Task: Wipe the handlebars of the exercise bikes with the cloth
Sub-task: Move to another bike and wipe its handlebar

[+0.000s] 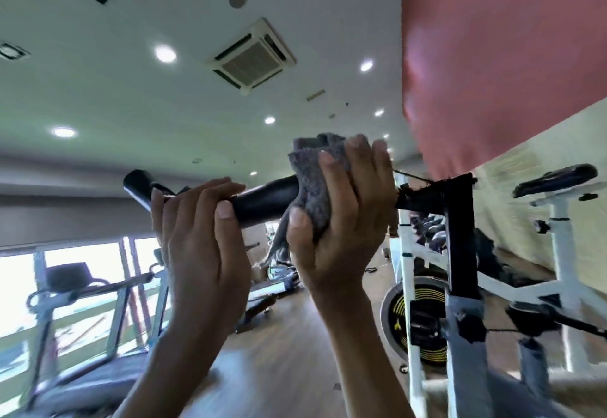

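A black handlebar (262, 199) runs across the middle of the head view, seen from below against the ceiling. My left hand (200, 233) grips it near its left end, fingers curled over the top. My right hand (345, 220) is wrapped around the bar further right, with a grey cloth (312, 181) bunched between palm and bar; a corner of the cloth hangs down below. To the right the bar meets a black upright post (460, 237) of the bike.
A white exercise bike (558, 253) with a black saddle stands at the right, its flywheel (423, 319) low beside the post. Treadmills (82, 302) stand by the windows at the left. A red wall panel (492, 56) fills the upper right. Wood floor lies below.
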### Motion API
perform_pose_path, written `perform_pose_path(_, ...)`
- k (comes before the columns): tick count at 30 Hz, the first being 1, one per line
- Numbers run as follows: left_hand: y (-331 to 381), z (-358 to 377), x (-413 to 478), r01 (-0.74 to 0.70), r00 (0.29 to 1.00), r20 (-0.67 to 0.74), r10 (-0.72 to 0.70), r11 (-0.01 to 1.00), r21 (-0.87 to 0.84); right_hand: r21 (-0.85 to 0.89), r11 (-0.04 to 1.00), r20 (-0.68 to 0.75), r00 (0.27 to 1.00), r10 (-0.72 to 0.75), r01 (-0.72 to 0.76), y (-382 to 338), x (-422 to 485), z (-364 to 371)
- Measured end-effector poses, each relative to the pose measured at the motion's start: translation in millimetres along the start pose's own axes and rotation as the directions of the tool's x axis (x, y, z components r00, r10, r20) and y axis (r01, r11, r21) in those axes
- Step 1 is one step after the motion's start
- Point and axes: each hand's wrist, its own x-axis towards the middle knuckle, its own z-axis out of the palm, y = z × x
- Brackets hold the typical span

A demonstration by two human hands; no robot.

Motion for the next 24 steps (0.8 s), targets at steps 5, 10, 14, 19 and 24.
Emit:
perform_pose_path(5, 1.2, -0.9, 0.4, 0.044, 0.999, 0.017, -0.045, 0.999, 0.028, 0.245, 0.898, -0.072, 0.917, 0.393, -0.366, 10.0, -0.8, 7.5)
perform_pose_path(10, 7.7, -3.5, 0.7, 0.047, 0.998, 0.039, -0.048, 0.999, 0.023, 0.072, 0.994, -0.124, 0.989, 0.087, -0.078, 12.1, -10.5, 16.1)
perform_pose_path(14, 8.2, -4.1, -0.3, 0.054, 0.998, 0.038, -0.054, 0.999, 0.003, 0.282, 0.857, -0.19, 0.851, 0.49, -0.431, 9.5, -11.3, 25.5)
perform_pose_path(19, 7.6, -1.8, -1.4, 0.027, 0.999, 0.019, -0.027, 0.999, -0.03, 0.191, 0.965, -0.17, 0.962, 0.212, -0.179, 15.7, -19.8, 26.4)
perform_pose_path(24, 5.3, -1.3, -1.1, 0.007, 1.0, 0.012, -0.007, 1.0, -0.03, 0.271, 0.901, -0.138, 0.913, 0.385, -0.339, 5.1, -18.9, 22.4)
